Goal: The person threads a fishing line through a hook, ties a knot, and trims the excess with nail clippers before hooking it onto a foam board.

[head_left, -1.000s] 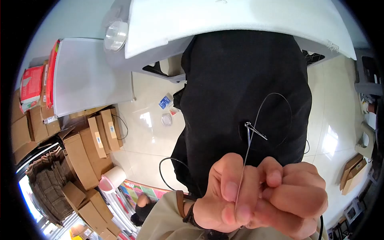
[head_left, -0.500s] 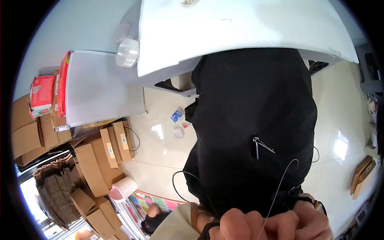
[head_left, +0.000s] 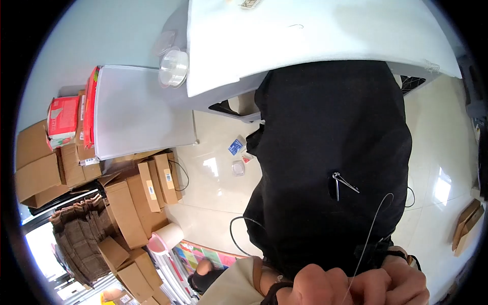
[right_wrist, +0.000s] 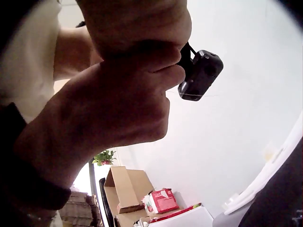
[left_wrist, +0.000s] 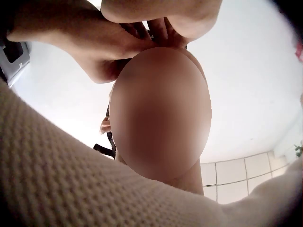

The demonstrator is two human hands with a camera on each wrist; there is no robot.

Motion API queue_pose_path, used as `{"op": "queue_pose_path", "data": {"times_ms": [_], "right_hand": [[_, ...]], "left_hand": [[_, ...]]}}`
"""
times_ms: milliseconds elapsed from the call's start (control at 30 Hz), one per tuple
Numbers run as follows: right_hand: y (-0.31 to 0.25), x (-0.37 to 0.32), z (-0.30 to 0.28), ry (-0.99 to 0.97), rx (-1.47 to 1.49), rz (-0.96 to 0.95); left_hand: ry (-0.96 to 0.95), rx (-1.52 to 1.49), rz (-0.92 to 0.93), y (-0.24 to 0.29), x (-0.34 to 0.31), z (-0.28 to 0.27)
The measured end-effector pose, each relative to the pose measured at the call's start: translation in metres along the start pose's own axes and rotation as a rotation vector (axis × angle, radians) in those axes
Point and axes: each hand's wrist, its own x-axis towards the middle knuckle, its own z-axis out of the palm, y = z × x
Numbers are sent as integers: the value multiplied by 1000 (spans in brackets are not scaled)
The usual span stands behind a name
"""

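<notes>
At the bottom of the head view my left hand [head_left: 317, 287] and right hand [head_left: 394, 284] are close together, fingers curled and pinching a thin wire [head_left: 370, 234] between them. Its free part rises and hooks over at the top. In the right wrist view, a fine length of the wire [right_wrist: 208, 96] sticks out sideways from the fingers. Their fingertips are mostly hidden in the head view. A metal nail clipper [head_left: 337, 189], its lever swung out, lies on black cloth [head_left: 325, 122] above the hands.
A white padded table [head_left: 315, 40] spans the top, with a small curved wire piece [head_left: 296, 26] on it. Clear plastic tubs [head_left: 174, 67] stand at its left corner. Cardboard boxes [head_left: 124, 208] and a pink-rimmed bin [head_left: 165, 239] are at left; small packets [head_left: 235, 147] lie on the floor.
Both hands have drawn down toward the body, away from the clipper, with the wire's loop now lower and narrower. The head view has shifted, so the surroundings sit further right.
</notes>
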Motion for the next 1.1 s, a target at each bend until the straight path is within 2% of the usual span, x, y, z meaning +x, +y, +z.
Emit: {"op": "queue_pose_path", "data": {"times_ms": [33,100,200,300,433,600,633,733,800,867,933,1000,1033,1100], "right_hand": [[-7,2,-8,-100,-114,40],[-7,-3,-18,-161,-102,126],[6,-16,-18,-60,201,177],[11,-17,-13,-31,277,76],[5,-8,-6,-64,99,42],[9,-5,10,88,250,-1],[7,-5,16,137,242,2],[2,-6,21,190,-147,14],[4,-8,19,186,-150,7],[9,-9,13,129,138,-8],[9,-1,3,-7,264,-18],[7,0,6,25,333,-6],[4,-5,16,145,378,12],[13,1,23,169,483,-116]], "left_hand": [[9,4,3,1,-1,0],[17,11,-4,1,-1,-1],[35,23,-10,1,-3,-3],[42,30,-13,4,-2,0],[65,38,-23,4,-3,0],[92,36,-28,4,-1,3],[99,33,-34,4,1,3],[112,46,-49,5,1,3],[148,103,-99,13,0,5],[263,213,-205,34,-7,16],[408,197,-187,32,-3,24],[385,190,-162,30,1,21],[325,176,-146,28,3,15],[237,167,-144,26,6,5]]}}
